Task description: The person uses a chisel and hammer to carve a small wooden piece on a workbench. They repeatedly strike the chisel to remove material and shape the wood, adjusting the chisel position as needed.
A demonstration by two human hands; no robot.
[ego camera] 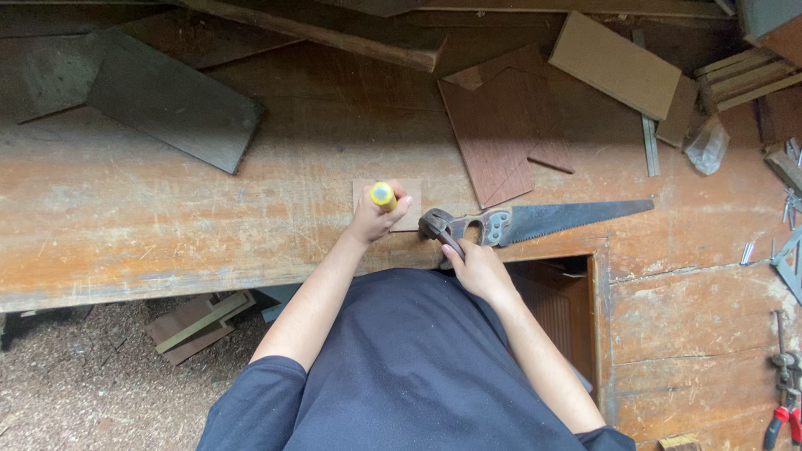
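One handsaw (535, 222) lies flat on the workbench (167, 217), with one small wooden piece (409, 219) beside it. The right hand (474, 266) touches the saw's handle, fingers loosely curled. The left hand (376, 215) is closed around one yellow-capped tool (383, 195), resting on the piece.

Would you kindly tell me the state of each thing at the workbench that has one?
Left hand: shut on yellow-handled tool, held upright over small board.
Right hand: touching handsaw handle, grip unclear.
Handsaw: lying flat on workbench.
Small board: flat, near the bench edge.
Pliers: lying unused.
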